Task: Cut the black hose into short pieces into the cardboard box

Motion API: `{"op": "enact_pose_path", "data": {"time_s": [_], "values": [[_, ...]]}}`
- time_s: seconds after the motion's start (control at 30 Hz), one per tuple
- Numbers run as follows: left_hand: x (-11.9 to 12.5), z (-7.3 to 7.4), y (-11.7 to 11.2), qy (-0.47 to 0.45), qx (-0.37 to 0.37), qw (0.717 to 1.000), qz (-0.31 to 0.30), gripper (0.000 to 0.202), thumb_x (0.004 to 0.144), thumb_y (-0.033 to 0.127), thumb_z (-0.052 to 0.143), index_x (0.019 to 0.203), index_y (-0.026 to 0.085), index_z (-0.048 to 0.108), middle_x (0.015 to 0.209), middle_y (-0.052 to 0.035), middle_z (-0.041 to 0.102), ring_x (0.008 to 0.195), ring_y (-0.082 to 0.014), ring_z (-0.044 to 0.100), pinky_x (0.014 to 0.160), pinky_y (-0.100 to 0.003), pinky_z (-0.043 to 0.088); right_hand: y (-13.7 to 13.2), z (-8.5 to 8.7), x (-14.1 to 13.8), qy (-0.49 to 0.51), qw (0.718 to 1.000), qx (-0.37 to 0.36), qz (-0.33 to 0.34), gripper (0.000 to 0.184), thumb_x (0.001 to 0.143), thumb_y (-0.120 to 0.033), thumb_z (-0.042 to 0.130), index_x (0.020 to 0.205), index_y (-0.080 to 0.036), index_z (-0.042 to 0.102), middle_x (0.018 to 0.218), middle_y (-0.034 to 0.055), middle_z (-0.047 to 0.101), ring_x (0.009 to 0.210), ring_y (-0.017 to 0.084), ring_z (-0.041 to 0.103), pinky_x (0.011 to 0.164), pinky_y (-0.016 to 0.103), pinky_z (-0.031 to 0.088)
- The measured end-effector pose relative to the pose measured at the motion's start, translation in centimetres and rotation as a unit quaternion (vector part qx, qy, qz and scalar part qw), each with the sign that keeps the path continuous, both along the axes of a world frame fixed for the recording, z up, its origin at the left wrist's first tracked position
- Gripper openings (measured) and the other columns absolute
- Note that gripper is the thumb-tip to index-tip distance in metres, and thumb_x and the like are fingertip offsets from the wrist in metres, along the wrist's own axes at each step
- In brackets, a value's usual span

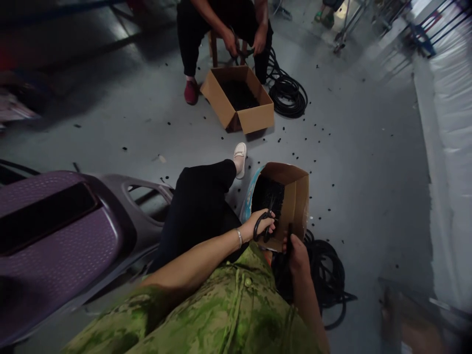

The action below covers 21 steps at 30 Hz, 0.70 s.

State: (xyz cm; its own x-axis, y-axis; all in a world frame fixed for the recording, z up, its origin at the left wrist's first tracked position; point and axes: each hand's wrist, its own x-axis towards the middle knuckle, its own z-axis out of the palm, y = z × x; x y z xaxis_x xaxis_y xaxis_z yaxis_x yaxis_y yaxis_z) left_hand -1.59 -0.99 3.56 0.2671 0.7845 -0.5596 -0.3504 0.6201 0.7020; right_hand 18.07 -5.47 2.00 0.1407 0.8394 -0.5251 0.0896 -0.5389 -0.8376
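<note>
My left hand (254, 225) is closed around the black handles of a pair of scissors (256, 229). The blades point forward over a cardboard box (297, 204) between my knees. Small black pieces (266, 192) lie in a heap inside that box. At the box's near right corner, my right hand (298, 254) grips a black rubber hose (290, 230), with a short end sticking up past the fingers. The scissors and this end are apart. A loose coil of black hose (326, 268) rests on the floor to the right.
Across from me a seated person's hands (231, 43) work over another cardboard box (256, 118) of black pieces, beside a second hose coil (289, 96). A purple plastic chair (70, 275) bearing a phone (47, 214) stands left. Black bits dot the grey floor (368, 187).
</note>
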Motion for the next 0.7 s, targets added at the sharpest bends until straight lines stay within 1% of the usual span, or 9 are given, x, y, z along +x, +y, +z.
{"op": "enact_pose_path", "data": {"time_s": [0.07,0.13,0.2,0.27,0.33,0.43,0.5,0.57,0.7], "values": [[0.6,0.1,-0.3,-0.006,0.004,1.0,-0.001,0.017,0.082,0.016,0.062,0.098,0.014,0.057,0.064,0.0003,0.066,0.054,-0.0095,0.063,0.054,-0.018,0.039,1.0,1.1,0.5,0.014,0.999,0.028,-0.026,0.052,0.072,-0.063,0.069,0.097,-0.017,0.068,0.07,-0.0007,0.061,0.051,0.011,0.051,0.048,0.023,0.04],[1.5,0.2,-0.6,-0.019,0.014,1.0,-0.007,0.019,0.082,0.017,0.061,0.101,0.014,0.057,0.067,-0.0001,0.066,0.058,-0.0097,0.063,0.056,-0.019,0.041,2.2,2.2,0.7,0.003,0.997,0.079,-0.025,0.05,0.077,-0.06,0.067,0.104,-0.018,0.068,0.077,0.0003,0.063,0.056,0.011,0.054,0.052,0.023,0.042],[2.4,0.0,-0.9,-0.026,0.031,0.999,-0.015,0.021,0.08,0.018,0.063,0.101,0.014,0.058,0.068,0.0006,0.065,0.059,-0.0095,0.063,0.06,-0.02,0.044,3.3,3.2,0.5,-0.029,0.991,0.131,0.01,0.047,0.085,-0.057,0.059,0.11,-0.019,0.067,0.083,0.0015,0.065,0.061,0.012,0.056,0.057,0.024,0.044],[2.9,-0.6,-1.0,-0.008,0.047,0.998,-0.027,0.023,0.076,0.016,0.066,0.099,0.015,0.059,0.068,0.0021,0.064,0.059,-0.0091,0.061,0.063,-0.021,0.046,4.2,3.5,0.0,-0.078,0.982,0.161,0.06,0.045,0.09,-0.055,0.052,0.111,-0.018,0.067,0.079,0.0011,0.065,0.06,0.012,0.055,0.058,0.024,0.044],[2.8,-1.5,-1.0,0.04,0.057,0.997,-0.042,0.026,0.073,0.014,0.067,0.098,0.015,0.061,0.067,0.0036,0.063,0.059,-0.0095,0.06,0.064,-0.022,0.047,4.7,3.2,-0.5,-0.119,0.974,0.168,0.098,0.043,0.09,-0.052,0.05,0.106,-0.017,0.068,0.073,-0.0002,0.063,0.056,0.012,0.053,0.057,0.024,0.043],[1.8,-2.7,-0.8,0.106,0.061,0.99,-0.065,0.028,0.072,0.014,0.066,0.1,0.015,0.062,0.066,0.0043,0.062,0.059,-0.0106,0.059,0.064,-0.023,0.046,4.9,2.3,-0.8,-0.126,0.972,0.152,0.125,0.04,0.087,-0.051,0.051,0.095,-0.016,0.068,0.068,-0.0005,0.062,0.053,0.011,0.051,0.055,0.024,0.042],[1.2,-3.1,-0.5,0.11,0.065,0.989,-0.069,0.029,0.073,0.015,0.064,0.102,0.015,0.062,0.069,0.0032,0.063,0.061,-0.0108,0.059,0.066,-0.023,0.047,4.9,1.8,-0.8,-0.107,0.977,0.13,0.129,0.039,0.085,-0.052,0.053,0.089,-0.016,0.068,0.066,-0.0002,0.062,0.052,0.011,0.051,0.052,0.024,0.04],[1.0,-3.4,-0.4,0.107,0.072,0.988,-0.08,0.03,0.074,0.015,0.063,0.104,0.015,0.062,0.072,0.0026,0.064,0.063,-0.0105,0.06,0.068,-0.023,0.047,4.9,1.5,-0.6,-0.085,0.984,0.106,0.118,0.04,0.082,-0.053,0.055,0.088,-0.016,0.067,0.065,-0.0004,0.061,0.05,0.011,0.05,0.048,0.023,0.038],[1.3,-3.8,-0.4,0.09,0.071,0.987,-0.117,0.033,0.072,0.016,0.065,0.104,0.014,0.061,0.07,0.0032,0.063,0.061,-0.0102,0.059,0.064,-0.023,0.046,4.9,0.9,-0.5,-0.066,0.99,0.078,0.099,0.04,0.08,-0.055,0.057,0.086,-0.016,0.067,0.059,-0.0029,0.057,0.045,0.009,0.044,0.043,0.021,0.034]]}}
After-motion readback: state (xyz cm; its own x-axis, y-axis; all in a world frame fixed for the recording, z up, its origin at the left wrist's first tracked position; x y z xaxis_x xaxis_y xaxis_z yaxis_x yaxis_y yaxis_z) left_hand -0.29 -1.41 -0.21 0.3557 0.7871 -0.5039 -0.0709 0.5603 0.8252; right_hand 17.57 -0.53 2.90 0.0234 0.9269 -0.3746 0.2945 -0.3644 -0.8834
